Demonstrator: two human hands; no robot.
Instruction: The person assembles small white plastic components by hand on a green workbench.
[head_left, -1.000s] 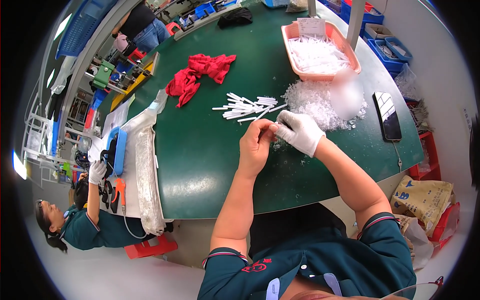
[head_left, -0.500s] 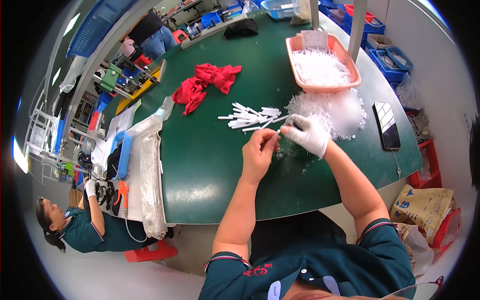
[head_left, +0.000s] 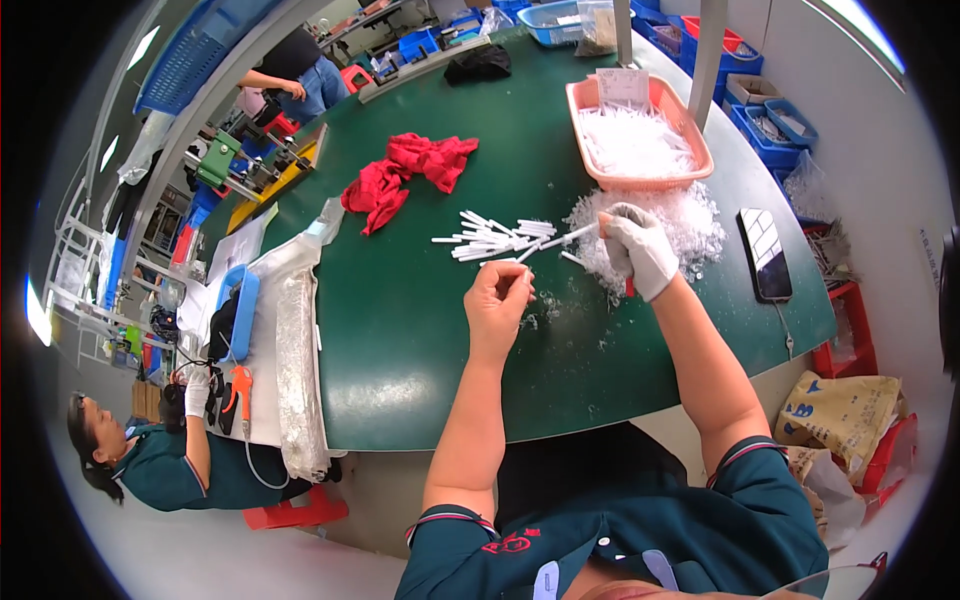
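Note:
Short white plastic sticks [head_left: 490, 238] lie in a loose pile on the green table. Just in front of the pile, my bare left hand [head_left: 497, 305] is closed in a pinch on a thin white stick [head_left: 528, 253] that reaches toward the pile. To its right, my right hand [head_left: 640, 250] wears a white glove with bare fingertips. Its closed fingers grip another white stick [head_left: 580, 235], pointing left toward the pile. A small red bit [head_left: 630, 287] shows beneath the glove; what it belongs to is hidden. Clear plastic scraps [head_left: 695, 225] are heaped behind and beside this hand.
An orange basket [head_left: 650, 180] of white pieces stands behind the scraps. A phone [head_left: 765, 255] with a cable lies at the right. Red cloth [head_left: 410, 170] lies beyond the pile. At the left, a co-worker [head_left: 150, 465] sits near an orange air gun [head_left: 239, 395].
My hands have moved apart: the right went up and to the right, the left slightly left and down. A white stick now shows in the right hand's grip.

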